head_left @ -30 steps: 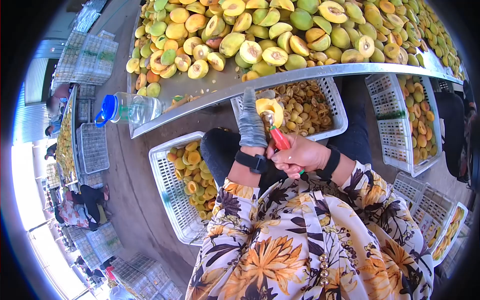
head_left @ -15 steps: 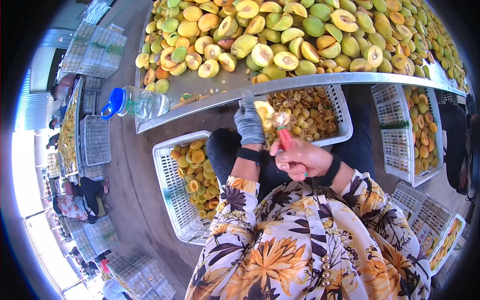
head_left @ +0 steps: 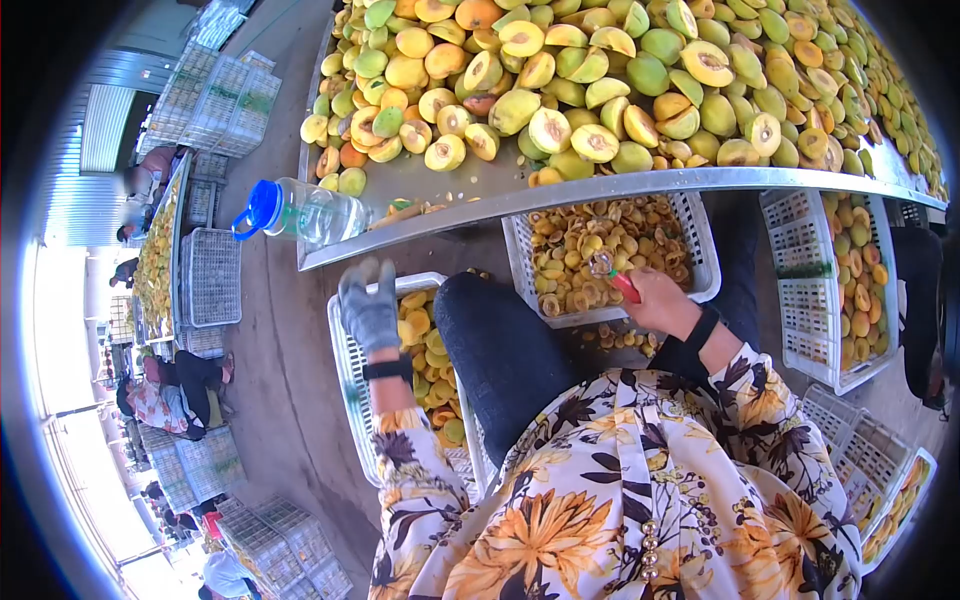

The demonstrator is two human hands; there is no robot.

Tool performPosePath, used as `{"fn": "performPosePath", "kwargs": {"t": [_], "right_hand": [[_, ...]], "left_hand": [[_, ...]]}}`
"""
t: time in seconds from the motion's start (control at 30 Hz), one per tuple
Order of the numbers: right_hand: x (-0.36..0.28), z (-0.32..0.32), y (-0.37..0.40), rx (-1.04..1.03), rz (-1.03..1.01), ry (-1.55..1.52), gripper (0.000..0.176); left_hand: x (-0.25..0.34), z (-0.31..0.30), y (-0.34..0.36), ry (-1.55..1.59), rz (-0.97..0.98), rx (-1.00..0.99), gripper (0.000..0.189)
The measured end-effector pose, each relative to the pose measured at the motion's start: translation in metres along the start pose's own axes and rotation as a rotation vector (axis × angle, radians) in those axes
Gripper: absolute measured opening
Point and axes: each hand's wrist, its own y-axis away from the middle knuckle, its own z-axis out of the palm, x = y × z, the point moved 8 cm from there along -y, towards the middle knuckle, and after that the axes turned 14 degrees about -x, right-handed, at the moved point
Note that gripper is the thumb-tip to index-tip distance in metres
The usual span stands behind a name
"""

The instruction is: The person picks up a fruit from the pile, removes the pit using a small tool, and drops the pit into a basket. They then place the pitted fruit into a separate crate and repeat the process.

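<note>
Left hand (head_left: 368, 308): grey knit glove, arm stretched out to the person's left and raised, palm down, fingers (head_left: 352, 283) spread open and holding nothing; black wristband (head_left: 388, 369) at the cuff of the floral sleeve. It hovers above the near-left corner of the white crate of fruit halves (head_left: 345, 375), which stands on the floor left of the dark-trousered knee (head_left: 500, 350).

Right hand (head_left: 662, 303): bare, forearm angled forward and to the right of the knee, fingers closed around the red-handled pitting tool (head_left: 618, 278). The metal tip points up and left and sits over the white crate of pits (head_left: 706, 262); whether the tip carries anything is too blurred to tell. Black band on this wrist as well.

Crate of pits: under the front edge of the metal tabletop (head_left: 450, 185), directly ahead of the person, filled with brown stones.

Tabletop: heaped with yellow-green stone fruit (head_left: 600, 80), whole and halved. Plastic water bottle with blue cap (head_left: 300, 212) lies on its side at the near-left corner.

Further crate of fruit (head_left: 790, 250) at right, on the floor
</note>
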Motion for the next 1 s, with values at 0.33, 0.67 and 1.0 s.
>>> {"fn": "performPosePath", "kwargs": {"t": [0.33, 0.67, 1.0], "right_hand": [[-0.034, -0.030, 0.027, 0.174, -0.176, -0.220, 0.018], [-0.073, -0.070, 0.007, 0.182, -0.027, -0.528, 0.038], [-0.085, -0.042, 0.014, 0.200, -0.147, -0.414, 0.026]], "left_hand": [[0.119, 0.118, -0.158, -0.037, 0.032, -0.514, 0.060], [0.154, 0.093, -0.036, 1.293, 0.015, -0.738, 0.031], [0.176, 0.149, 0.058, 1.914, -0.089, -0.617, 0.035]]}}
